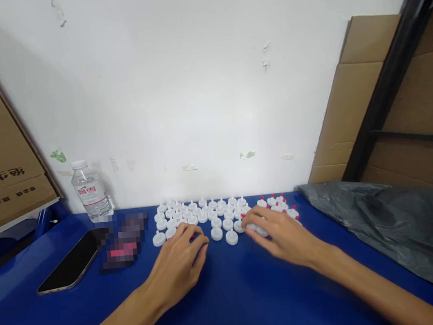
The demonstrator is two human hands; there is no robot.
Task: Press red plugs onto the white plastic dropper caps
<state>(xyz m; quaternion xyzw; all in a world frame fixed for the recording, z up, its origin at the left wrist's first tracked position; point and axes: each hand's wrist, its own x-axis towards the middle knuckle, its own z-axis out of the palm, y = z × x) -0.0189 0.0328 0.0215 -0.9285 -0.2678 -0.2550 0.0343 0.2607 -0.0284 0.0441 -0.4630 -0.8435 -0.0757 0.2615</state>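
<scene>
White plastic nozzle caps (216,233), round with a narrow spout, stand upright in a cluster on the blue table. To the right, several similar caps (272,201) have red tips on their spouts. My left hand (181,259) is at the cluster's front left edge, its fingers curled and pressed together. A bit of red shows between them, and most of what they hold is hidden. On the cluster's right side, my right hand (285,232) has its fingers curled around a white nozzle cap (260,229). Beside its fingertips a red tip (243,216) shows.
A water bottle (90,191) stands against the white wall at the left. A black phone (71,261) lies in front of it, beside a blurred-out item (124,241). Grey plastic sheeting (381,224) covers the table's right side. Cardboard (361,89) leans at the back right.
</scene>
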